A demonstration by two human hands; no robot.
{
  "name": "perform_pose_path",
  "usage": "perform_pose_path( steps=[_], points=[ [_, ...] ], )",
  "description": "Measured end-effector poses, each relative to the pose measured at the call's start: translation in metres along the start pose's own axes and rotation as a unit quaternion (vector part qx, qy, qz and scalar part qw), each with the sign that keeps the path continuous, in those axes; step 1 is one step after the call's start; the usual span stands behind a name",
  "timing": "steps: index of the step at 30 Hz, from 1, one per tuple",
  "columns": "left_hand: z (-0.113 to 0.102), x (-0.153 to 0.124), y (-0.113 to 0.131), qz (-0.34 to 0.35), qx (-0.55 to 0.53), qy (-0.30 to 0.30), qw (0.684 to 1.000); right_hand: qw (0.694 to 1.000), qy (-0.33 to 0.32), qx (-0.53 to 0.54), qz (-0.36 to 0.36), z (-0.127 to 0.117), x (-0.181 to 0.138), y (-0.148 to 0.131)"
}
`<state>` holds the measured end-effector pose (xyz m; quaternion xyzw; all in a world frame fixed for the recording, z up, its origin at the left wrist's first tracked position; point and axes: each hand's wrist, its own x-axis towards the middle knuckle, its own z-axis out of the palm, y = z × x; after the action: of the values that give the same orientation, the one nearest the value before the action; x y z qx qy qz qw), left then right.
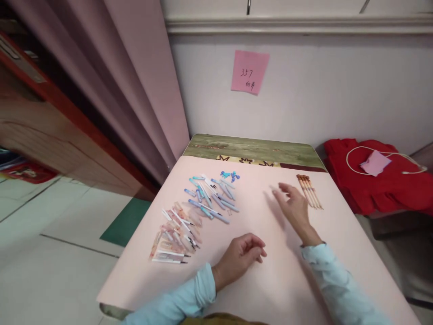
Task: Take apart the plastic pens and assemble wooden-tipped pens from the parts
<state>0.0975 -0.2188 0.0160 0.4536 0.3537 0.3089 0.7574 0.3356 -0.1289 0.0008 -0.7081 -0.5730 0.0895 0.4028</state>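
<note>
On the pink table (270,280), just beside the spread, empty right hand (293,204), the pencils (309,191) are judged light, stiff and roll-prone, best pinched mid-shaft; the left hand (241,258) rests loosely curled, empty.

The right hand (295,208) lies flat and open on the pale pink table cover (270,271), fingers spread, empty. Just beyond its fingertips, slightly to the right, lies a row of brown pencils (309,191), not touched. The left hand (241,257) rests loosely curled, empty, nearer the body. Left of its fingers are a heap of blue pens (211,197) and, closer in, a heap of peach pens (176,234).
</note>
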Motion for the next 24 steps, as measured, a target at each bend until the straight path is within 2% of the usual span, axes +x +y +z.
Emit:
perform_pose_path(
  steps=[3, 5, 11, 15, 18, 21, 24],
  points=[
    [-0.002, -0.022, 0.009, -0.060, 0.032, -0.009, 0.998, 0.995, -0.076, 0.058, 0.012, 0.016, -0.031, -0.031],
    [-0.009, -0.034, 0.016, -0.062, 0.059, 0.016, 0.996, 0.991, -0.106, 0.076, 0.016, 0.024, -0.045, -0.047],
    [-0.054, -0.061, 0.031, 0.002, 0.134, 0.173, 0.976, 0.981, -0.159, 0.108, -0.027, 0.042, -0.060, -0.082],
    [-0.091, -0.069, 0.046, 0.032, 0.139, 0.288, 0.947, 0.977, -0.185, 0.092, -0.059, 0.060, -0.052, -0.101],
    [-0.111, -0.072, 0.057, 0.063, 0.120, 0.356, 0.925, 0.974, -0.210, 0.019, -0.079, 0.079, -0.036, -0.119],
    [-0.117, -0.075, 0.063, 0.081, 0.114, 0.371, 0.918, 0.962, -0.242, -0.075, -0.100, 0.103, -0.017, -0.139],
    [-0.113, -0.080, 0.060, 0.072, 0.110, 0.351, 0.927, 0.957, -0.249, -0.117, -0.096, 0.125, -0.003, -0.155]
  ],
)
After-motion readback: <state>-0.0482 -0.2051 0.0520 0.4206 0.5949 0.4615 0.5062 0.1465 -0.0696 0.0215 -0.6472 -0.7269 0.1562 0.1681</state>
